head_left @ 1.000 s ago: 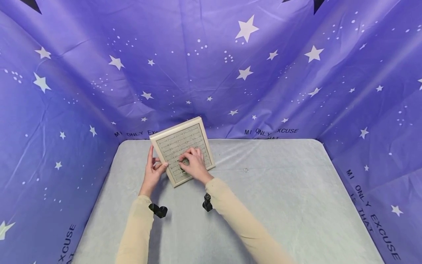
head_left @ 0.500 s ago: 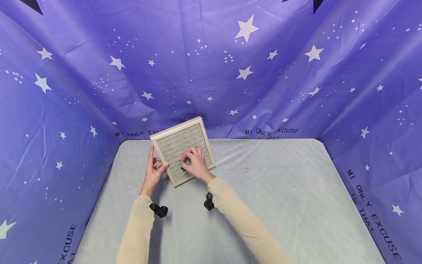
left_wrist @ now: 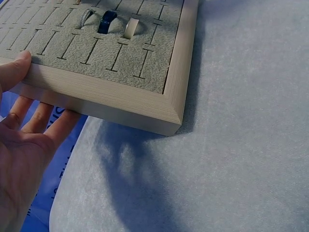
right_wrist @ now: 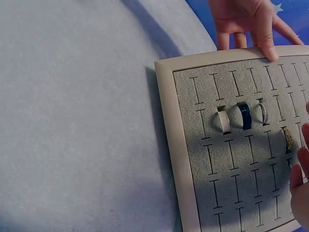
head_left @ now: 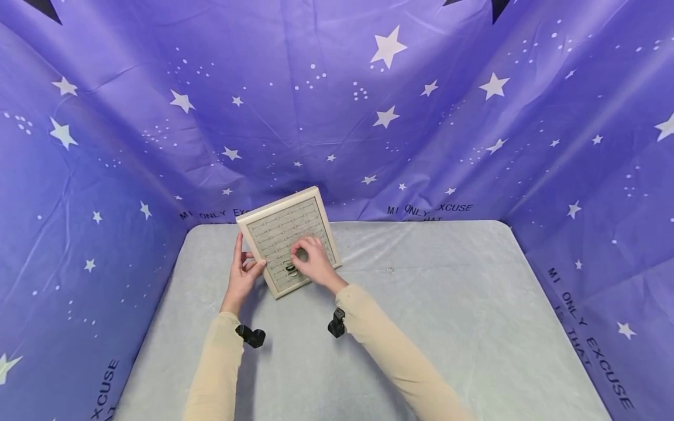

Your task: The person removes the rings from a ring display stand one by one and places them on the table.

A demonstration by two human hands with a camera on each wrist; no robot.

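In the head view a ring display tray [head_left: 244, 220] with a pale frame and grey slotted padding is held tilted over the table. My left hand [head_left: 243, 279] grips its left edge, thumb on the frame and fingers underneath. Close over the padding is my right hand [head_left: 316, 266], thumb and forefinger bent towards each other; I cannot tell whether they pinch anything. The right wrist view shows a white ring [right_wrist: 223, 121], a dark blue ring [right_wrist: 244, 115] and a silver ring [right_wrist: 263, 112] in one row of slots. A gold ring [right_wrist: 288, 139] sits beside the right fingertips.
A loose ring [head_left: 390, 271] lies on the grey cloth-covered table [head_left: 447, 316], right of the tray. Purple star-printed curtains [head_left: 337, 117] enclose the back and sides, and the back one hangs right behind the tray.
My right fingers have shifted slightly right across the padding, uncovering rings in the slots. My left hand and the tray keep nearly the same place.
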